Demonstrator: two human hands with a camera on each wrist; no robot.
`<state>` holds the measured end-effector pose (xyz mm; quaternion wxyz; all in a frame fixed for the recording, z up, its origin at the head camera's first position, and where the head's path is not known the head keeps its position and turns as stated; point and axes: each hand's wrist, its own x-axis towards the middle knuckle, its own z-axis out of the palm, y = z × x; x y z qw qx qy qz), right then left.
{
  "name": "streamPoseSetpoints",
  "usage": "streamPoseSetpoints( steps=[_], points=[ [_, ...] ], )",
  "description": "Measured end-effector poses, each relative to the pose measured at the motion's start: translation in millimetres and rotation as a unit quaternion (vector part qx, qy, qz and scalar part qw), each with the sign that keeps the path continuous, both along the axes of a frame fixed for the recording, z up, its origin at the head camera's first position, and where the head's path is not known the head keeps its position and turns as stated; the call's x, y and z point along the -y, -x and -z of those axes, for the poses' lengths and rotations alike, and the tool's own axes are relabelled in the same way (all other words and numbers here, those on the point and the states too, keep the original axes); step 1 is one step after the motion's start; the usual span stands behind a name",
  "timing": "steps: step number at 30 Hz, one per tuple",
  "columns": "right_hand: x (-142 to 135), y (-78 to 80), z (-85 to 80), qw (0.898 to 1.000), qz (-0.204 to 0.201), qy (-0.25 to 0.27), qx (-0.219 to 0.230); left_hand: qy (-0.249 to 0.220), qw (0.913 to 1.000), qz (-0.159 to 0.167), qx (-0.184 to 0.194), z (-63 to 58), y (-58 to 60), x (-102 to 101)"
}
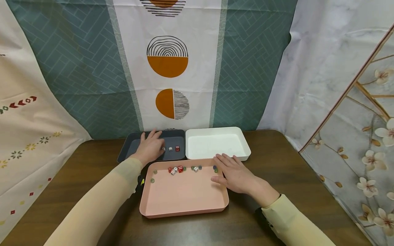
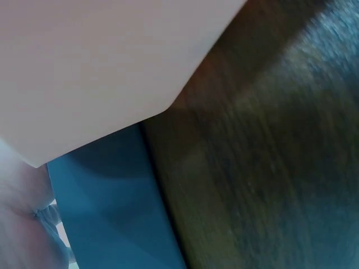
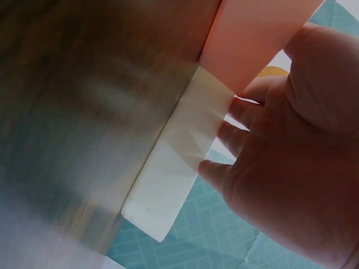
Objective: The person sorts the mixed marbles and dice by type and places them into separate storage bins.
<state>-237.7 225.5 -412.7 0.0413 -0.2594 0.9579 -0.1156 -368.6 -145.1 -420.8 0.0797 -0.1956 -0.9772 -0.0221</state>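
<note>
My left hand point(image 1: 148, 148) reaches over the dark blue tray point(image 1: 130, 147), fingers spread, with the thumb side right beside a small whitish die point(image 1: 163, 149). To the right in that tray lie another whitish die point(image 1: 170, 149) and a red die point(image 1: 177, 148). My right hand point(image 1: 235, 174) rests with straight fingers over the right rim of the pink tray point(image 1: 184, 198) and the white tray's near edge. Along the pink tray's far side sit red dice point(image 1: 180, 169), white dice point(image 1: 196, 169) and several small greenish pieces point(image 1: 155, 172). In the left wrist view, trays hide most of the left hand.
The white tray point(image 1: 215, 141) stands beside the dark blue one, behind the pink tray. All three are on a brown wooden table point(image 1: 258, 147). A patterned cloth point(image 1: 197, 68) hangs behind, with more fabric at both sides.
</note>
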Motion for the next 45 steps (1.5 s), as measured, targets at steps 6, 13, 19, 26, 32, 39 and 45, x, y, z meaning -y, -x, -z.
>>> streamPoseSetpoints(
  steps=[6, 13, 19, 26, 32, 39, 45],
  points=[
    [1.7, 2.0, -0.4, 1.0, 0.003, -0.005, -0.002, -0.001, 1.0, -0.003, 0.0, -2.2, -0.3, 0.8],
    [2.9, 1.3, -0.4, 1.0, 0.001, -0.001, -0.002, 0.002, 1.0, -0.002, 0.004, -3.0, -0.8, 0.1],
    [1.7, 0.9, 1.3, 1.0, 0.001, 0.002, -0.007, 0.003, 1.0, -0.002, 0.009, -0.8, 2.1, -1.2],
    [1.9, 0.6, 0.3, 1.0, 0.001, 0.0, -0.002, 0.005, 0.9999, -0.005, 0.01, 0.1, 2.7, -1.0],
    [2.1, -1.1, -0.3, 1.0, -0.002, 0.007, -0.002, 0.002, 0.9999, -0.004, 0.015, -4.3, -3.1, -0.3],
    [1.6, -0.4, 2.6, 1.0, -0.008, 0.01, -0.005, -0.015, 0.9998, 0.01, 0.001, -16.6, -14.5, 3.5],
    [-2.5, 3.0, 10.5, 1.0, -0.011, 0.013, -0.02, -0.024, 0.9994, 0.021, -0.012, -23.1, -24.1, 6.6]
  ],
)
